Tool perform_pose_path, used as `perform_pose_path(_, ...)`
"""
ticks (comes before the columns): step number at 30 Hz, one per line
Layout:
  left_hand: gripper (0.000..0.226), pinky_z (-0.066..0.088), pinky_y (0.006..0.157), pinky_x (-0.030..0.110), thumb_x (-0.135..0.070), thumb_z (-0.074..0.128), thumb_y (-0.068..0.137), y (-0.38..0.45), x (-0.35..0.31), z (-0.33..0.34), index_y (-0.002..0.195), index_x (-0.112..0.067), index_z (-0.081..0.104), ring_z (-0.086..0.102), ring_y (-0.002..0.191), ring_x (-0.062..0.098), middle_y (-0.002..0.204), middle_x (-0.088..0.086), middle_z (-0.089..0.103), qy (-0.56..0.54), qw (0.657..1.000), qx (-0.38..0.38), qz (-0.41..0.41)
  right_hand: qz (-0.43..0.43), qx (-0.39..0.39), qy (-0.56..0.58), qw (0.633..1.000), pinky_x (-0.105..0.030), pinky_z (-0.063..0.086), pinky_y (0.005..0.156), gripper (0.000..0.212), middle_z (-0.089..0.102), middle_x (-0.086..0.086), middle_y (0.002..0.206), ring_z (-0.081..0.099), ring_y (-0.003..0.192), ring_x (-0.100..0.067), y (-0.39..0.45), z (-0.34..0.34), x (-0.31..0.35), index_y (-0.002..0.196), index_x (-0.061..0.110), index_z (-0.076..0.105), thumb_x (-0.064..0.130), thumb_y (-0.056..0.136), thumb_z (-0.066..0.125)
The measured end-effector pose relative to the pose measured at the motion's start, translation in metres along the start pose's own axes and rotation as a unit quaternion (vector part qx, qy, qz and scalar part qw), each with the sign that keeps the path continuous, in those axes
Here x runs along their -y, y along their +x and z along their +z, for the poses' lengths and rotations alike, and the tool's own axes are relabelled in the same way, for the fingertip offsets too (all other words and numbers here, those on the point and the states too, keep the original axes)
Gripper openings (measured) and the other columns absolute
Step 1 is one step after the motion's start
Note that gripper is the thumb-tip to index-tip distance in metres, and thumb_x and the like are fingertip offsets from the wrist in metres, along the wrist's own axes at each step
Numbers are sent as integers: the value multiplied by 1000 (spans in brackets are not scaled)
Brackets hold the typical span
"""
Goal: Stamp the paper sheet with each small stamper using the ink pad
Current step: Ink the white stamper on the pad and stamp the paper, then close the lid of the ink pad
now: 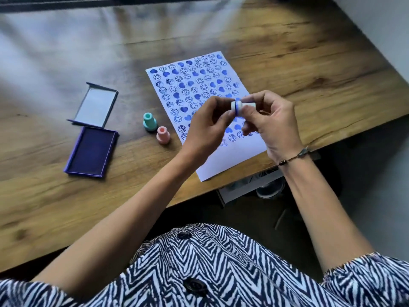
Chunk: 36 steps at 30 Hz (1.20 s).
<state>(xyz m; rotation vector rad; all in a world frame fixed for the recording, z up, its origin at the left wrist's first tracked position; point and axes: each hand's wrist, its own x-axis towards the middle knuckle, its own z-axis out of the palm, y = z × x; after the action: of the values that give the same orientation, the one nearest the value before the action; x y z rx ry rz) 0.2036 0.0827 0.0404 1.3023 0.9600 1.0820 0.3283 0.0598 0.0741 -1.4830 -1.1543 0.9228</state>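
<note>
- Zebra-striped blouse point(199, 262) fills the near edge; both arms reach over the wooden table point(287, 52).
- Left hand point(205, 131) and right hand point(272, 122) pinch one white stamper point(242, 106) between fingertips, its long axis left-right, above the paper sheet point(234, 158).
- Ink pad point(90, 151) lies open far left, nearer the left hand; it holds only dark ink.
- Green stamper point(150, 122) and pink stamper point(163, 135) stand between pad and sheet.

- The white stamper point(243, 106) shows only a short stretch between the fingertips of the left hand point(207, 129) and right hand point(271, 125) — its ends are covered.
- Behind both hands, part of the paper sheet point(234, 160) and its blue prints is hidden.
</note>
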Motion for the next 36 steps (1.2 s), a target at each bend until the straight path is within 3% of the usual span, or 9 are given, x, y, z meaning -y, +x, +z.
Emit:
perform_pose_path(5,15,53,80,42,-8,57,84,-8,-10,-31,93,4,55,65,89,27,93,15,67,109,991,-50,65,-7,63,63,996,-21,47,42,14,60,-1,63,51,37,-8,0,29,9,73,17,61,5,79,66)
perform_pose_path(8,14,50,76,37,-8,57,83,-9,-19,-57,92,3,58,64,85,28,89,13,66,194,972,-99,91,-6,110,59,992,-21,46,42,14,57,-5,64,52,37,-9,11,55,18,73,15,59,5,79,67)
perform_pose_path(12,20,46,82,29,-7,56,83,-9,-23,-100,101,-2,61,61,91,24,101,17,67,303,933,-173,84,-56,167,-105,979,-26,47,49,7,60,-11,62,55,43,-13,42,100,25,75,11,61,7,75,67)
perform_pose_path(17,26,41,90,34,-9,56,82,-15,-7,-153,106,-2,59,58,99,31,105,20,65,373,885,-279,0,-188,221,-404,867,-35,47,78,17,70,-17,93,61,95,-33,79,154,19,92,7,65,12,76,60)
perform_pose_path(22,41,27,95,33,-17,56,82,-10,11,-193,117,2,48,44,113,37,119,25,53,508,817,-261,-72,-227,240,-516,790,-40,49,81,23,62,-24,109,58,101,-40,85,180,12,101,5,61,8,79,54)
perform_pose_path(26,55,28,96,35,-30,59,81,0,15,-197,119,5,40,37,116,39,124,27,45,582,774,-215,-124,-239,241,-556,759,-40,48,80,22,58,-24,113,57,103,-41,78,184,8,103,4,57,10,82,53)
perform_pose_path(30,65,38,94,41,-33,66,75,7,11,-195,118,6,38,38,116,40,123,27,45,587,771,-196,-150,-232,244,-546,767,-41,46,84,32,57,-24,117,53,108,-39,81,186,27,109,6,54,27,84,57)
perform_pose_path(33,62,39,91,40,-32,67,73,10,2,-195,114,7,41,41,112,40,119,27,48,576,781,-199,-136,-265,202,-451,828,-38,45,81,31,65,-21,105,58,100,-36,74,193,47,103,7,58,31,84,56)
perform_pose_path(36,61,36,91,37,-34,66,72,0,-13,-204,114,5,45,48,108,37,115,25,55,493,822,-272,-90,-219,185,-327,901,-33,44,74,29,67,-12,87,60,83,-27,58,204,58,94,9,63,36,85,57)
